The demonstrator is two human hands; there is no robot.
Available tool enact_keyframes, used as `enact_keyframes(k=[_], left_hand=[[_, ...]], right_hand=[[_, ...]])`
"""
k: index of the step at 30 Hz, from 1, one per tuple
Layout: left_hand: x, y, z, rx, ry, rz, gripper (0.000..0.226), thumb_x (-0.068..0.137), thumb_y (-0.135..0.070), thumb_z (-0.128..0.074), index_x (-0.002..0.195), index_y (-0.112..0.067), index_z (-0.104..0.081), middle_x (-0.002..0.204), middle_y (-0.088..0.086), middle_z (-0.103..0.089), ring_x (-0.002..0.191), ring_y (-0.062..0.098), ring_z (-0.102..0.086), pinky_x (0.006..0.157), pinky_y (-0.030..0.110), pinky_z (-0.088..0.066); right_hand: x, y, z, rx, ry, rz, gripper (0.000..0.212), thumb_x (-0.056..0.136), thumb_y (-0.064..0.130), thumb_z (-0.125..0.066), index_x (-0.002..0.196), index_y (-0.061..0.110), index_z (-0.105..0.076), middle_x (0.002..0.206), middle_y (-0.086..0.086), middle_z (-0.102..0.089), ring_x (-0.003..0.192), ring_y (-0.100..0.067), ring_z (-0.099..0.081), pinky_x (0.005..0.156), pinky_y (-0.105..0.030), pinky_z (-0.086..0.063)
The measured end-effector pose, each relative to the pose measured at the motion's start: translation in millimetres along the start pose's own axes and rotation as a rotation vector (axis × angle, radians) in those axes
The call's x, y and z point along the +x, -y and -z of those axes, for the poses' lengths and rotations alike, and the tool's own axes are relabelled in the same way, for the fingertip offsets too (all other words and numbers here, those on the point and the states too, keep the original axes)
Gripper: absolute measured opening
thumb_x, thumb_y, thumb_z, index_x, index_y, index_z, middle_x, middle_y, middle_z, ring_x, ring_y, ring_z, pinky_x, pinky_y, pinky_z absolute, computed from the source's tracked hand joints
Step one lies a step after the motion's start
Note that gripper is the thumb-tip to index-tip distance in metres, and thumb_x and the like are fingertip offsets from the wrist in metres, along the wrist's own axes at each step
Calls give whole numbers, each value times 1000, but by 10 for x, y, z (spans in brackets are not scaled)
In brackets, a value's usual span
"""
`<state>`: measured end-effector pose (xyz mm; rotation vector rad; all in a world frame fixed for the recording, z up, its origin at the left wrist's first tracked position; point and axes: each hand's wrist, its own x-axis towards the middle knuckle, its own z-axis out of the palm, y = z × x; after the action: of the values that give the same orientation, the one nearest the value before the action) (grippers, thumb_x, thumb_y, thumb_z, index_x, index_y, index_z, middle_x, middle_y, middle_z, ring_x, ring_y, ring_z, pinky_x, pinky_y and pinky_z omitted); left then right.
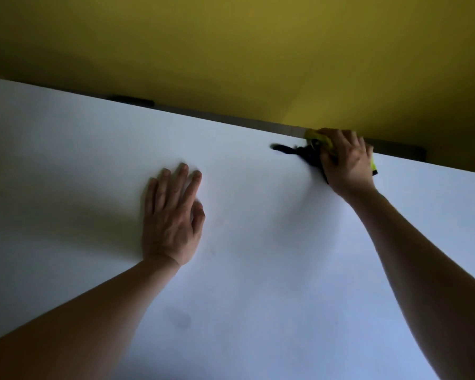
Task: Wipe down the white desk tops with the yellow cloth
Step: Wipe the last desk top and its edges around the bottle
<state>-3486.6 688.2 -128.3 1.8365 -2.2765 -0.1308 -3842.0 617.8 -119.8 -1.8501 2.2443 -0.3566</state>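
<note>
R fingers [337, 144] curled over yellow cloth [320, 138], bunched under right hand [346, 163] at far edge of white desk top [258, 270], twd far-right corner. Dark part of cloth trails left. Cloth looks soft, light, floppy; best pressed flat under palm, edges tucked. Left hand [173, 215] flat mid-desk, fingers straight, bracing, holds nothing.

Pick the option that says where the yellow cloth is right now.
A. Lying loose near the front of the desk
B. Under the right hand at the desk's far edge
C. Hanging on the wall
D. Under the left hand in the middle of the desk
B: the right hand holds the cloth at the desk's far edge, while the left hand lies flat on bare white.
</note>
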Motion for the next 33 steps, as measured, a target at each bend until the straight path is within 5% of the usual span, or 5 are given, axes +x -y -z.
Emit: enact_keyframes(k=[12,25,30,33], left_hand=[[-18,17,-1,7,-17,-3,59,101,-27,-41,160,-20,-42,169,7,-33,155,40,-31,128,56,-20],[127,-459,-25,-44,-14,141,57,89,-19,-44,144,-3,-52,156,22,-46,143,46,-42,124,55,-24],[31,-1353,-206,-115,100,-191,62,93,-23,-44,153,-9,-48,166,14,-38,152,40,-34,127,53,-23],[53,-1785,-302,-108,138,-241,61,96,-26,-45,155,-12,-46,167,12,-36,154,39,-32,126,53,-23]], right_hand=[[287,1594,-572,33,60,122,43,91,42,-49,131,29,-57,117,-8,-58,112,-33,-53,93,-44,-34],[-44,-444,113,-18,-72,-96,52,84,40,-39,127,22,-62,109,-16,-57,107,-38,-51,98,-45,-35],[-61,-500,93,1,-81,-18,47,88,38,-43,130,25,-59,108,-15,-57,103,-38,-51,94,-46,-36],[-42,-554,149,32,-26,49,50,89,41,-40,134,26,-54,113,-12,-59,106,-37,-52,93,-46,-35]])
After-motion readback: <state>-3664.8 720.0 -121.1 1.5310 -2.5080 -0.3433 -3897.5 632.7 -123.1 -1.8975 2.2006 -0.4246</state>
